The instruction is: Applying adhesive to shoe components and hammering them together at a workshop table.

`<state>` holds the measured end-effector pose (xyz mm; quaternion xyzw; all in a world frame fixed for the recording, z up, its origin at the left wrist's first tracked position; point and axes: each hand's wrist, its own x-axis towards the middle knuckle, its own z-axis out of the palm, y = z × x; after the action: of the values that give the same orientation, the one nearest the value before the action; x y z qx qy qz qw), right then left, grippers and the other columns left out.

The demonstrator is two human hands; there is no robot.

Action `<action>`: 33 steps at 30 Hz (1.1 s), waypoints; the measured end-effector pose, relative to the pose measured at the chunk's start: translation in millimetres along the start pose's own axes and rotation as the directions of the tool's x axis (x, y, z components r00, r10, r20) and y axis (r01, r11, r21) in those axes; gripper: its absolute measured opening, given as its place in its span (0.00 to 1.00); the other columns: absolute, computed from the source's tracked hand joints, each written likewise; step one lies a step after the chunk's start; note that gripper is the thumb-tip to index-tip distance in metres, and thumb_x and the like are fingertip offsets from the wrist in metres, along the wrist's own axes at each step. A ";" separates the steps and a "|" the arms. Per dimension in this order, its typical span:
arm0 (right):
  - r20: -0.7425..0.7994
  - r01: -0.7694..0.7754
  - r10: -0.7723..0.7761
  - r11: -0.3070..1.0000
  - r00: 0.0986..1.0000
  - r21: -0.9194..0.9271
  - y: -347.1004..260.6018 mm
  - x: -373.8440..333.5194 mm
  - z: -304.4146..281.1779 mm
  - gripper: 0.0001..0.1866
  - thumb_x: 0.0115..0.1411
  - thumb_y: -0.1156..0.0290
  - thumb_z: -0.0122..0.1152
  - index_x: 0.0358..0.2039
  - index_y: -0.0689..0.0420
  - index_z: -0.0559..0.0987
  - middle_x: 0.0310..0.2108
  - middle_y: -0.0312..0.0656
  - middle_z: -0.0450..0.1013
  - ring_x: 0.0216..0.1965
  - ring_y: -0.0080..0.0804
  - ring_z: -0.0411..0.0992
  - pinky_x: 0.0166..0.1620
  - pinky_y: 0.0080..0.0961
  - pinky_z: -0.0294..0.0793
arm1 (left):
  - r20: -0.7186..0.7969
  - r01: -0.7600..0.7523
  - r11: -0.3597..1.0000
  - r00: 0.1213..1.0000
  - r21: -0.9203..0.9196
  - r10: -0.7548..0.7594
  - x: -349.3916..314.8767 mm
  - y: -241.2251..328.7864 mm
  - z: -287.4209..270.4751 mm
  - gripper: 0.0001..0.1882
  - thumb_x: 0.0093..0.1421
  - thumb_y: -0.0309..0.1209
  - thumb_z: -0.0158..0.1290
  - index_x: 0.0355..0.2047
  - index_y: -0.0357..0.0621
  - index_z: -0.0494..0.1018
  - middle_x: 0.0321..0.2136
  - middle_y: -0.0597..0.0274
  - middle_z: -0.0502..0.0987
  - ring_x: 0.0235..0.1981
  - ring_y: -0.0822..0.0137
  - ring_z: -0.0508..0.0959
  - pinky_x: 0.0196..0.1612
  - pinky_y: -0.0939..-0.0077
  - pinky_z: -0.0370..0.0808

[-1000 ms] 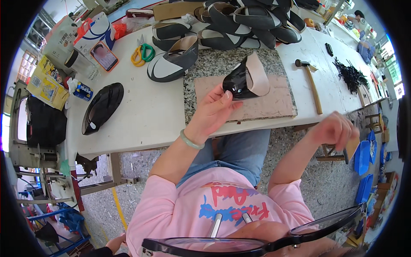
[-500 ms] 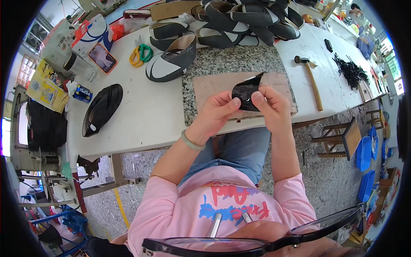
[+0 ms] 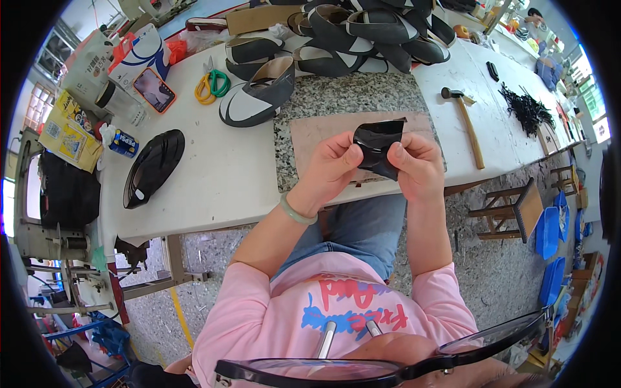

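Observation:
Between my two hands is a piece of shiny black leather-like material (image 3: 378, 143), curved and glossy, held up over a brownish board (image 3: 310, 132). My left hand (image 3: 337, 161) pinches its left edge between thumb and fingers. On the opposite edge, my right hand (image 3: 417, 161) grips it the same way. The fingers behind the piece are partly hidden. Under the board lies a speckled granite slab (image 3: 352, 90). A grey and white shoe upper (image 3: 259, 97) sits just beyond the slab's left side. Farther left on the white table rests a glossy black shoe upper (image 3: 154, 168).
Many grey and white shoe uppers (image 3: 381, 29) are heaped at the back. Scissors (image 3: 211, 84), a phone (image 3: 154, 89), a glass jar (image 3: 119, 102) and a blue can (image 3: 123, 143) stand left. A hammer (image 3: 467, 123) and black strips (image 3: 525, 110) lie right; a wooden stool (image 3: 517, 210) stands beyond.
The black piece has been turned in my hands, so its broad glossy face now shows more. My right hand has dropped slightly toward me; both hands keep hold.

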<state>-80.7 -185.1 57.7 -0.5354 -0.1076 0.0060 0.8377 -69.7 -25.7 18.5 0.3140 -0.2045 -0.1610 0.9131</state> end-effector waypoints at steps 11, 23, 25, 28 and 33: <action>-0.043 0.018 -0.038 0.915 0.998 -0.404 -5.5 17.2 -1.6 0.08 0.54 0.74 0.68 0.31 0.62 0.77 0.26 0.29 0.71 0.29 0.16 0.67 0.32 0.15 0.66 | 0.024 -0.050 0.971 0.999 0.235 0.046 30.9 7.6 -21.9 0.09 0.64 0.33 0.52 0.40 0.41 0.72 0.38 0.69 0.75 0.42 0.78 0.72 0.49 0.80 0.67; 0.222 0.458 -0.499 0.423 0.838 -0.782 20.3 25.6 -5.4 0.07 0.48 0.80 0.67 0.29 0.64 0.79 0.31 0.43 0.74 0.32 0.36 0.74 0.36 0.25 0.73 | -0.079 0.071 0.971 0.995 0.228 -0.054 37.6 8.9 -39.5 0.22 0.65 0.34 0.50 0.57 0.43 0.63 0.50 0.64 0.70 0.51 0.70 0.70 0.54 0.71 0.68; 0.308 0.497 -0.489 0.324 0.817 -0.805 37.7 40.4 -16.5 0.10 0.50 0.75 0.67 0.33 0.63 0.79 0.35 0.46 0.74 0.36 0.40 0.74 0.40 0.30 0.73 | -0.095 -0.051 0.874 0.989 0.484 0.110 47.4 15.8 -46.6 0.25 0.65 0.34 0.51 0.60 0.42 0.61 0.54 0.63 0.68 0.54 0.68 0.69 0.56 0.69 0.66; 0.427 0.430 -0.083 0.312 0.901 -0.847 65.0 54.5 -33.1 0.19 0.54 0.66 0.64 0.44 0.62 0.76 0.45 0.52 0.72 0.47 0.46 0.70 0.50 0.36 0.69 | 0.021 -0.060 0.526 0.997 0.848 0.080 58.9 18.6 -64.2 0.25 0.64 0.32 0.51 0.60 0.42 0.62 0.58 0.61 0.66 0.56 0.66 0.68 0.58 0.69 0.65; 0.574 0.586 0.216 0.012 0.790 -0.810 74.9 27.4 -54.3 0.39 0.61 0.47 0.50 0.63 0.63 0.57 0.64 0.55 0.54 0.66 0.45 0.51 0.66 0.41 0.51 | 0.221 -0.217 -0.138 0.975 0.966 0.017 53.5 8.7 -69.2 0.20 0.62 0.26 0.48 0.56 0.46 0.69 0.54 0.53 0.72 0.56 0.59 0.70 0.57 0.69 0.67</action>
<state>-35.9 -198.4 -26.7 -0.9069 -0.3943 -0.0333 0.1446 10.8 -6.7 -11.1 0.8600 -0.3432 0.1087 0.3617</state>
